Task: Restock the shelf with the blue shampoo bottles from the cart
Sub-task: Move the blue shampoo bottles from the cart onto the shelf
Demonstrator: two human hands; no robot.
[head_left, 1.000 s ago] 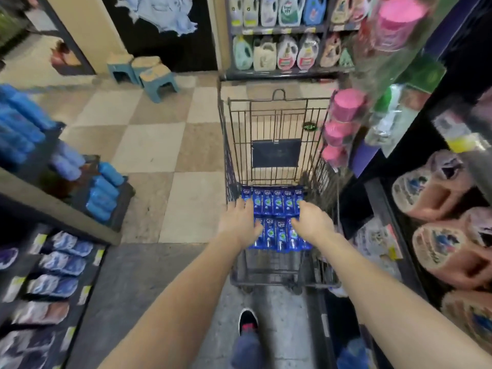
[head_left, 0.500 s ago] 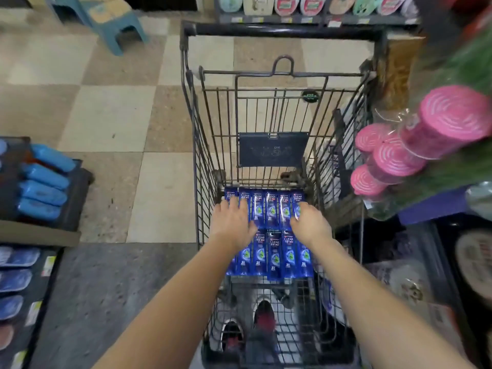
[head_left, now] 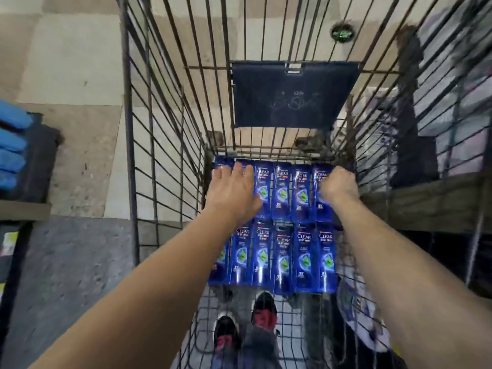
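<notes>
Both hands reach down into the wire cart point(head_left: 149, 145), where the blue shampoo bottles point(head_left: 282, 193) lie flat on the cart floor in two rows, labels up, packed side by side. The far row sits against the cart's front wall; the near row lies just behind it, touching it end to end.

The left hand point(head_left: 234, 193) is spread flat, fingers extended and slightly apart, palm down on the bottles at the left end of the far row, covering them; it presses on them rather than closing around any one. The right hand point(head_left: 339, 186) is curled, fingers bent under at the right end of the far row, beside the cart's right wall; it seems to be closing on the end bottle, but the fingertips are hidden, so whether it truly has hold cannot be told.

A dark panel point(head_left: 294, 94) hangs on the cart's front wall above the bottles. Through the mesh near the back edge, two shoes point(head_left: 263, 310) show on the floor. Blue packs point(head_left: 12, 150) lie on a shelf at the far left
</notes>
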